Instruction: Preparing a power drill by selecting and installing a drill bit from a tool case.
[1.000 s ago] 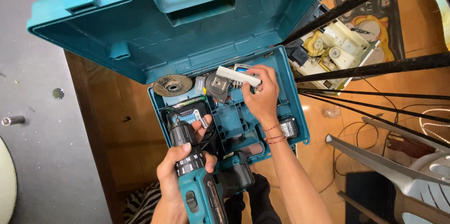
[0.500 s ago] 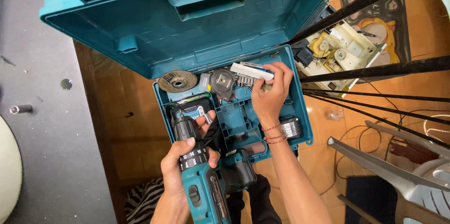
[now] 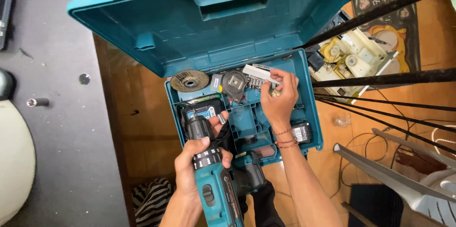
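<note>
Drill (image 3: 211, 179) heavy, rigid; left hand (image 3: 197, 160) wraps body behind chuck, grip firm. Right hand (image 3: 279, 99), at 1 o'clock, pinches small white bit box (image 3: 260, 73) in teal case (image 3: 247, 113): light, slippery.

Case (image 3: 311, 127) is packed: disc (image 3: 190, 80), battery (image 3: 302, 132) and drill (image 3: 209, 160) crowd it; open lid (image 3: 156, 23) walls off its far side.

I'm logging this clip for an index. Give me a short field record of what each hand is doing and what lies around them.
left hand: grips teal cordless drill by its body
right hand: fingers in open teal tool case, at a white bit holder
in case: grinding disc, battery
case lid: raised open
</note>
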